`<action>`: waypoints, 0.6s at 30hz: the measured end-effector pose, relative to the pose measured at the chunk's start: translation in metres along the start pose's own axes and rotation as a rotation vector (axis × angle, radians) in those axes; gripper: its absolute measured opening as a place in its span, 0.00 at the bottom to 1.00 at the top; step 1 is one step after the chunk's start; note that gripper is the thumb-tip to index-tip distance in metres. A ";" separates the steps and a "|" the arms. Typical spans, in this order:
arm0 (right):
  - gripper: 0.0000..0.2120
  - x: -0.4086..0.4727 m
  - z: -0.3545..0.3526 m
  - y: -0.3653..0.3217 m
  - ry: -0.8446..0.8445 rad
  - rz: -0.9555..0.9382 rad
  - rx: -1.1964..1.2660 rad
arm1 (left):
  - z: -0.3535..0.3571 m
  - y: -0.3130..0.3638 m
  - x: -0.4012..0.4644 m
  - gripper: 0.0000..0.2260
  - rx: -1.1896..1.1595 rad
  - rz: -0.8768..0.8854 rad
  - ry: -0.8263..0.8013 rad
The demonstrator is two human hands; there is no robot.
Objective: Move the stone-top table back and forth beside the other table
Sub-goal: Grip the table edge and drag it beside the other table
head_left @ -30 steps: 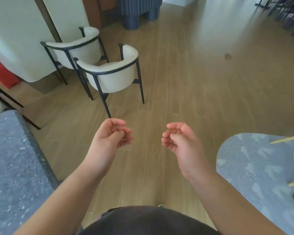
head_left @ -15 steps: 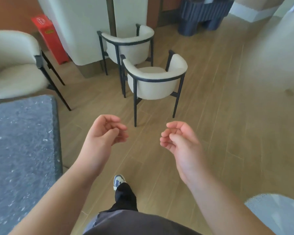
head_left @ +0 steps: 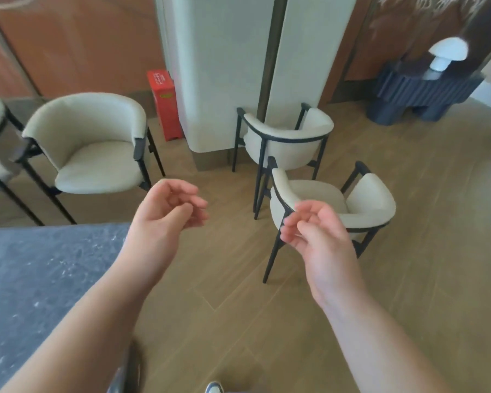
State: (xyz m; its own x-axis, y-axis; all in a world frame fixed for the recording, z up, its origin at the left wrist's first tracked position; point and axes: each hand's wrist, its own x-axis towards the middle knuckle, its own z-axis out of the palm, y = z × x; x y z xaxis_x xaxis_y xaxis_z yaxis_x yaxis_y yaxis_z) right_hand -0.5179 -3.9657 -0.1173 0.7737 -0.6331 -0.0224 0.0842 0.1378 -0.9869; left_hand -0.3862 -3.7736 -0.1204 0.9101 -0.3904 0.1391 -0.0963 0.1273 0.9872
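Grey speckled stone-top table [head_left: 37, 279] occupies the lower left of the head view, its near corner passing under the left forearm; no contact between arm and slab can be confirmed. Left hand [head_left: 165, 214] is raised over the floor just beyond the table's edge, palm turned up, fingers loosely curled, holding nothing. Right hand [head_left: 321, 236] is raised well apart from the table, in front of the nearer cream upholstered chair with black metal frame [head_left: 332, 208], fingers likewise loosely curled and empty. Neither grip is on anything. A second chair of the same make [head_left: 287, 137] stands behind the first, beside a cream rounded pillar [head_left: 224, 66]; a third cream tub chair [head_left: 94, 148] stands past the table's far edge. A red box [head_left: 163, 103] leans by the pillar, and a dark ribbed side table [head_left: 425, 95] with a white mushroom-shaped lamp [head_left: 442, 55] stands at upper right. The other table named in the task is not in view. Judgement: the hands are carried free at waist height, as in an approach, and the table has yet to be taken hold of; the nearest purchase is the table's right edge, closest to the left hand. The chair close to that edge may obstruct the table's travel.
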 end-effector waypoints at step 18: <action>0.13 0.367 0.109 -0.184 -0.483 -0.522 0.199 | 0.062 0.152 0.309 0.15 0.114 0.592 0.255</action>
State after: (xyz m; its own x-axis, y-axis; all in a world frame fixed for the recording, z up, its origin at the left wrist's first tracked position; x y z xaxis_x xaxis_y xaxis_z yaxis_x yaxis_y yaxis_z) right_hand -0.1814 -4.1405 0.0729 0.7881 -0.2548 0.5604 0.5939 0.0753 -0.8010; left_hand -0.1445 -3.9313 0.0779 0.7558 -0.0543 0.6525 -0.6397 0.1513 0.7536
